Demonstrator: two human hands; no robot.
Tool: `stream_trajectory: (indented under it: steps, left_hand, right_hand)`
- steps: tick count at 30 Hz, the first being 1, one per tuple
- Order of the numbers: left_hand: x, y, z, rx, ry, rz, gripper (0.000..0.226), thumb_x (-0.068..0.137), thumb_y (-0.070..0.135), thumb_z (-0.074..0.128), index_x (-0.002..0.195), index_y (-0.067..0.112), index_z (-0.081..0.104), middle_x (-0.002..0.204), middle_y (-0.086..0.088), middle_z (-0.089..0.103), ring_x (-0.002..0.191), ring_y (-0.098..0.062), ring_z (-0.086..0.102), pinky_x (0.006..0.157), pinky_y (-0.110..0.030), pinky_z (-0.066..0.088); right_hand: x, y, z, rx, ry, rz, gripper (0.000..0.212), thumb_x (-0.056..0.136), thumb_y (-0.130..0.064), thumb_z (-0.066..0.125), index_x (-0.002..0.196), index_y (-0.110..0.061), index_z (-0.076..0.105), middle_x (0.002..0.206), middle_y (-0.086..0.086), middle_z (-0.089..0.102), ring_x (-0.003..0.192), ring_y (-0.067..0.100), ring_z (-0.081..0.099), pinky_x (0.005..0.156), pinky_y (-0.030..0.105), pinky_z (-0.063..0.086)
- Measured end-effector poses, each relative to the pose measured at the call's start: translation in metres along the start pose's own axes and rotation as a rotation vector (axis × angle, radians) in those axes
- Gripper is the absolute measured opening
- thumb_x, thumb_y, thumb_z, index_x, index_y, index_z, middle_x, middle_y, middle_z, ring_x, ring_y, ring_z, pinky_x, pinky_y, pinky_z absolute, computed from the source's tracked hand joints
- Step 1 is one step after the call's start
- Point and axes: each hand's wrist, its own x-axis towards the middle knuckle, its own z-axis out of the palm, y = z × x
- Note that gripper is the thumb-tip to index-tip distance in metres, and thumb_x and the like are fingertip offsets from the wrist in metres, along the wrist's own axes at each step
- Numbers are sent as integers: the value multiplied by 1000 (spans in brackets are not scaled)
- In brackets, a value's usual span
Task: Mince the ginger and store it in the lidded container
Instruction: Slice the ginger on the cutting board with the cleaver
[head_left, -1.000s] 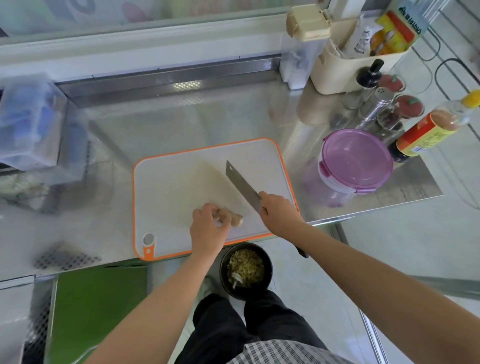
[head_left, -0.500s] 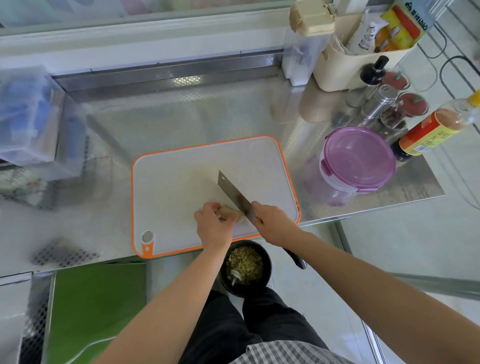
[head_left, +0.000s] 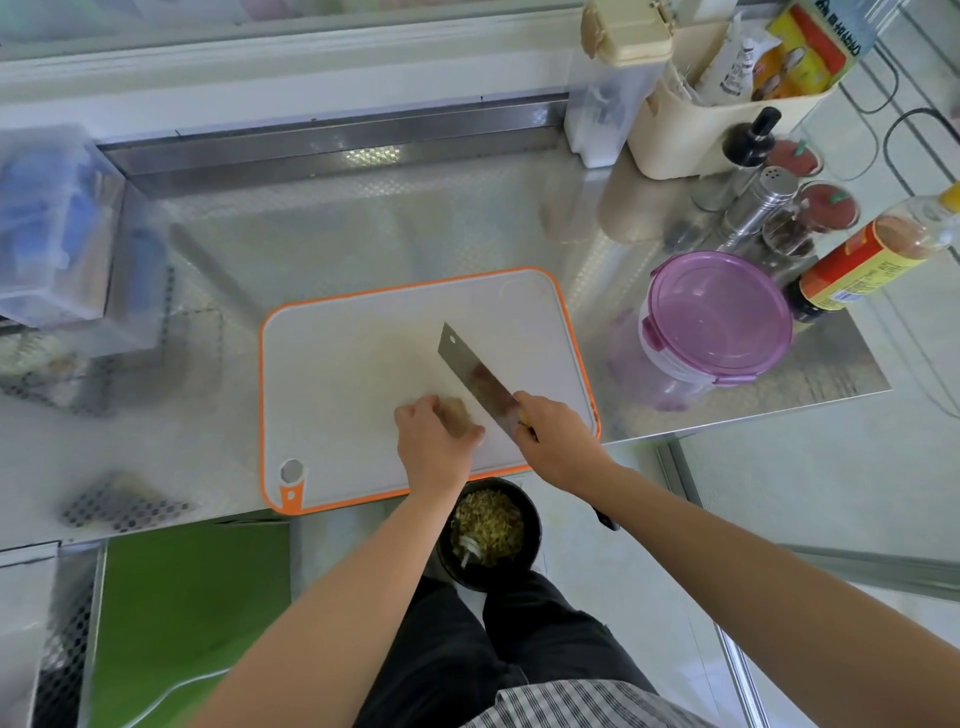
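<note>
My left hand is curled over the ginger, fingers pinning it down on the cutting board, near the board's front edge & a bit right of centre. My right hand is clenched round the handle of the cleaver; blade slants up and left over the board, its lower part just right of the ginger, tip twd the board's middle. Can't tell if the edge is touching the ginger. The lidded container w/ purple lid, lid on, stands on the steel counter right of the board, well apart from the ginger. Black bowl of chopped greenish bits sits just below the board's front edge, btwn my forearms. Sauce bottle lies beyond the container, farther right of the board.
</note>
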Motion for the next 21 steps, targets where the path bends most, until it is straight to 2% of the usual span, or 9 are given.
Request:
stream_trajectory:
  steps: [3,6,11,15,17,21]
  left_hand:
    - [2,2,2,21,0,11,56,70,24,76,119,10,55,119,-7,50,103,-17,51,83,-28,42]
    - [2,3,1,27,-7,1,46,69,23,75,110,11,58,113,-6,54,90,-11,43,78,-26,41]
    - [0,9,-6,32,-32,-2,47,71,21,76,114,10,58,109,0,40,91,-25,59,79,-24,38]
    - [1,7,-6,40,-41,-1,45,71,21,76,111,10,59,111,-3,42,87,-23,57,78,-24,38]
    - [1,7,-5,43,-42,2,46,70,23,77,111,11,59,112,-3,43,86,-22,58,77,-23,38]
    - [1,7,-6,42,-45,5,46,70,22,77,111,11,60,113,-5,45,85,-20,57,77,-22,38]
  right_hand:
    - [-1,-1,-4,-80,-45,-32,11,90,-7,39,84,-14,32,71,1,39,69,28,42,59,34,33]
    - [-1,-2,-5,-120,-53,-35,11,89,-8,39,85,-15,32,75,2,41,69,27,43,58,33,32]
    - [-2,-4,-6,-155,-49,-41,11,89,-9,39,87,-17,32,79,4,44,70,27,44,58,32,31]
    - [-5,-1,-7,-172,-51,-67,9,90,-9,39,88,-16,34,78,3,43,69,26,44,58,32,31]
    - [-6,-1,-8,-185,-53,-70,5,91,-10,39,93,-14,39,80,3,43,71,26,45,59,32,31]
    - [-5,-6,-11,-234,-63,-68,24,92,-12,38,114,-12,46,87,3,45,74,25,45,61,31,31]
